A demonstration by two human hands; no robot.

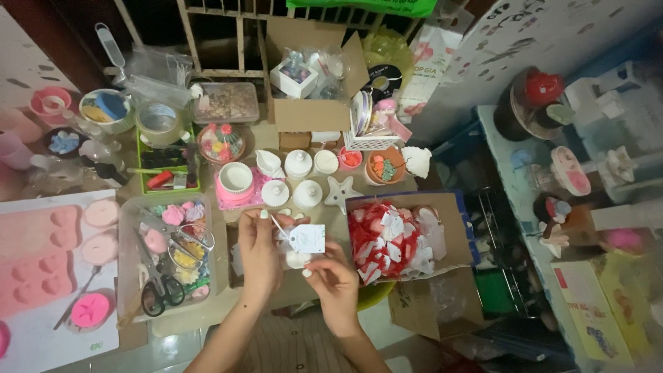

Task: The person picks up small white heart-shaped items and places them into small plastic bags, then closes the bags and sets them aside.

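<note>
My left hand [259,250] and my right hand [334,276] meet over the table's front, both closed on a small white object [297,259] with a white paper tag [307,238] on a thin string. The left fingers pinch the string's upper end, the right fingers hold the object from below. What the object is cannot be made out. Just beyond the hands stand several small white moulded pieces and lidded jars [298,164], a white star shape [341,193] and a pink tray with a white cup [235,181].
To the right, an open cardboard box [456,231] holds red-and-white tags. On the left are a clear tray [131,276] with scissors [161,290] and coloured bits, plus pink silicone moulds [34,252]. Farther back: tape roll [159,121], open cardboard box [311,114], clutter.
</note>
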